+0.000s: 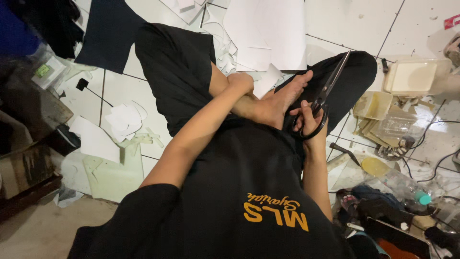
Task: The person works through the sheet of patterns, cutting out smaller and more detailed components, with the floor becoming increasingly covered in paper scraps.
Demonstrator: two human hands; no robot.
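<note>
Cream plastic box (411,76) far right, red-white packet (452,21)
</note>
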